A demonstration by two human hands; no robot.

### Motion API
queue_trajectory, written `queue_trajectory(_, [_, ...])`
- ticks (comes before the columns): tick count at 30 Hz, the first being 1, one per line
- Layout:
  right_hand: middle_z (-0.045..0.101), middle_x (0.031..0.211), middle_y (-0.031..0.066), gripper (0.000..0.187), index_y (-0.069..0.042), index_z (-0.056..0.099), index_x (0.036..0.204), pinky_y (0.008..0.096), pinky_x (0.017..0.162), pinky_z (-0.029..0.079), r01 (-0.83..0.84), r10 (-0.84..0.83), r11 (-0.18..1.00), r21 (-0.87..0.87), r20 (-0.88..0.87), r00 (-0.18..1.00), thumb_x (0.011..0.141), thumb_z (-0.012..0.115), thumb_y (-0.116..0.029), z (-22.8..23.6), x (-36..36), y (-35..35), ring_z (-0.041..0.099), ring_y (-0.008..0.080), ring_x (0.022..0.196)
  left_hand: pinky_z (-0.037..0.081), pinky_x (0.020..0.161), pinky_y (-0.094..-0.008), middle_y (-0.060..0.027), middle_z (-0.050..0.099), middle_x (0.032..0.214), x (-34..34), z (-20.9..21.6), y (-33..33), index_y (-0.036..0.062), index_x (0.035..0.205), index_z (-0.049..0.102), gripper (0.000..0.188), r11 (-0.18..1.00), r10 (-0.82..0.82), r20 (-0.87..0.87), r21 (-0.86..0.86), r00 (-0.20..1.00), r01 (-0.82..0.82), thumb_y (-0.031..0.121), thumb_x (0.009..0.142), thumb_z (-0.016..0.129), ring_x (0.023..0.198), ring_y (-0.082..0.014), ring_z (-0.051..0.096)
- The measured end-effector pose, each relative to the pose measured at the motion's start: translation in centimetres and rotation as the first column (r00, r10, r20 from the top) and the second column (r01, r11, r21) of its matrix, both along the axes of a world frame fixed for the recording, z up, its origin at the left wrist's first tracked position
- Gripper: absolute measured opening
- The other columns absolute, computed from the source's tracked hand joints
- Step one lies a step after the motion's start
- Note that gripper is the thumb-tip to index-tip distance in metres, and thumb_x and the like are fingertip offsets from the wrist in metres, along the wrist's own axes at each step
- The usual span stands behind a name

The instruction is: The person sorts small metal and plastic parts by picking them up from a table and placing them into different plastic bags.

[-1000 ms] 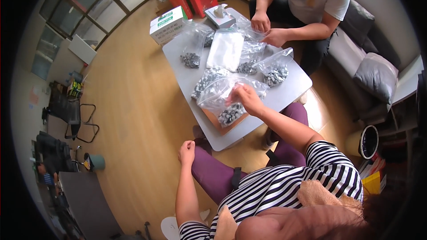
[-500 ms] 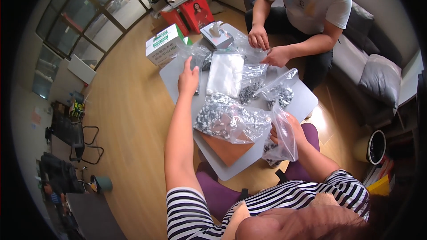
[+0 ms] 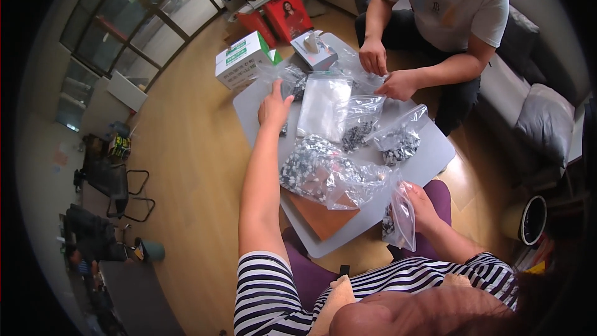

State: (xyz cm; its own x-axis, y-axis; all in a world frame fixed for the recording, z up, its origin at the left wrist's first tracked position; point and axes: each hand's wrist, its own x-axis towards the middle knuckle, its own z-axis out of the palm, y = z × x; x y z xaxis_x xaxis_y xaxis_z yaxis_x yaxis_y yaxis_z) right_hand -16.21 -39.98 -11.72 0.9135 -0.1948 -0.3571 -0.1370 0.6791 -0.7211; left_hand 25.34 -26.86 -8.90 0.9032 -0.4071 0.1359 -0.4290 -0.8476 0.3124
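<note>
The right hand [image 3: 423, 206] pinches a limp, slippery plastic bag [image 3: 401, 218] of small parts, best gripped at its top edge, while the open left hand [image 3: 273, 106] reaches across the tabletop [image 3: 429, 155].

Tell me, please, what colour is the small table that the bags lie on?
The table is light grey, seen best in the head view, its only view.

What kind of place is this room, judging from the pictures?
Probably an office lounge: a low grey table heaped with clear plastic bags, a grey sofa, tall glass windows and black office chairs.
</note>
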Motion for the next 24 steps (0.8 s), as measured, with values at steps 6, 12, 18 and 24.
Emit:
queue_trajectory(6, [0.06, 0.081, -0.0014, 0.023, -0.005, 0.059, 0.101, 0.0228, 0.06, 0.046, 0.002, -0.003, 1.0, 0.015, 0.048, 0.999, 0.1, 0.045, -0.023, 0.6, -0.8, 1.0, 0.055, 0.006, 0.068, 0.049, 0.087, -0.0467, -0.0185, 0.066, 0.112, -1.9, 2.3, -4.4, 0.0254, 0.146, 0.032, 0.068, 0.977, -0.058, -0.073, 0.199, 0.996, 0.072, 0.039, 0.087, 0.063, 0.103, -0.038, 0.063])
queue_trajectory(12, [0.051, 0.067, 0.0041, 0.027, -0.007, 0.052, 0.092, 0.0295, 0.049, 0.043, 0.128, -0.128, 0.991, -0.027, -0.01, 0.992, 0.101, 0.045, -0.031, -1.9, -3.8, -0.1, 0.049, 0.0148, 0.054, 0.049, 0.088, -0.0479, -0.0175, 0.066, 0.11, 0.2, -1.1, -3.1, 0.0149, 0.116, 0.063, 0.036, 0.957, 0.065, -0.027, 0.284, 0.998, -0.054, 0.036, 0.086, 0.064, 0.102, -0.0382, 0.063])
queue_trajectory(18, [0.057, 0.074, 0.0001, 0.019, -0.007, 0.056, 0.096, 0.0242, 0.055, 0.046, 0.131, -0.139, 0.985, -0.111, -0.067, 0.988, 0.099, 0.046, -0.023, -0.9, -3.6, -0.7, 0.055, 0.0091, 0.061, 0.05, 0.067, -0.0467, -0.0176, 0.065, 0.079, 1.6, -1.2, 3.4, 0.0068, 0.079, 0.063, 0.013, 0.973, 0.203, 0.278, -0.162, 0.939, -0.162, 0.02, 0.078, 0.062, 0.077, -0.0387, 0.064])
queue_trajectory(24, [0.058, 0.076, -0.0001, 0.02, -0.007, 0.057, 0.099, 0.0244, 0.056, 0.047, 0.113, -0.112, 0.993, -0.031, 0.043, 0.993, 0.1, 0.045, -0.023, 1.4, -2.8, -0.4, 0.056, 0.0088, 0.063, 0.04, 0.052, -0.0345, -0.0103, 0.044, 0.056, -0.6, 8.9, 9.8, 0.0025, 0.069, 0.044, 0.018, 0.863, 0.222, 0.537, -0.496, 0.814, 0.092, 0.01, 0.077, 0.059, 0.05, -0.0235, 0.041])
